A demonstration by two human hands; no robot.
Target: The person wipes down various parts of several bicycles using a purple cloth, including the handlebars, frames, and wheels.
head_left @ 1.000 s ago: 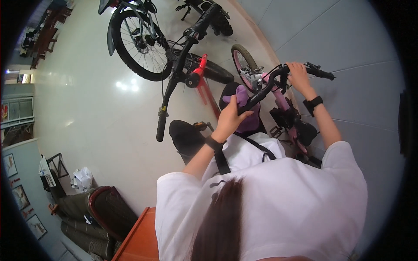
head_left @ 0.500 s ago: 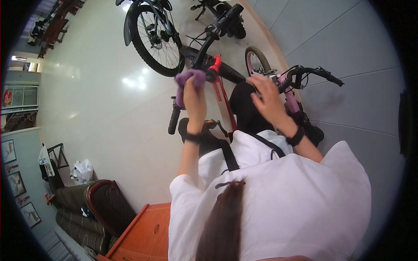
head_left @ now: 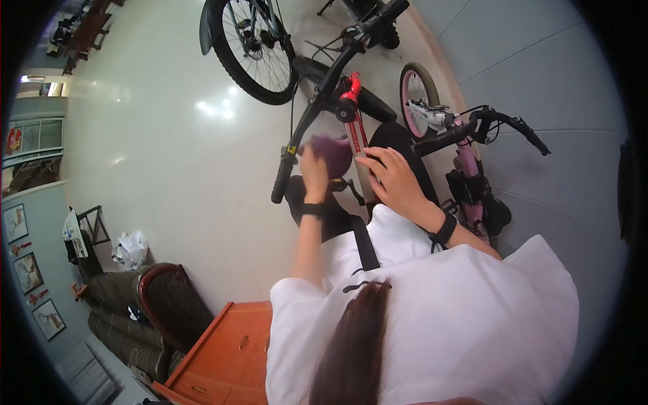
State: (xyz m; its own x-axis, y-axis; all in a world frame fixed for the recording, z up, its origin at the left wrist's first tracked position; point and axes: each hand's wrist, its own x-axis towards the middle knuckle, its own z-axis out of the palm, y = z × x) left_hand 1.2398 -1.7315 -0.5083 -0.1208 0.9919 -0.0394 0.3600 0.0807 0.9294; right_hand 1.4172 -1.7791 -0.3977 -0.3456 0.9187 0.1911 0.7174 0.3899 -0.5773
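A bicycle's frame (head_left: 357, 133) is standing between the person's knees (head_left: 398, 138), the cloth (head_left: 336, 156) in the left hand (head_left: 314, 175) hovering just left of it. Another bicycle (head_left: 469, 162) is standing to the right, near the wall (head_left: 567, 155); over left I'm seeing a cabinet (head_left: 226, 347), a sofa (head_left: 125, 320) beyond it.

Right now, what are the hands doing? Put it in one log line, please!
left hand: holds cloth | right hand: open, near red bike | nearby: pink bike by wall

The pale, glossy floor (head_left: 169, 169) bears several bicycles (head_left: 355, 129).
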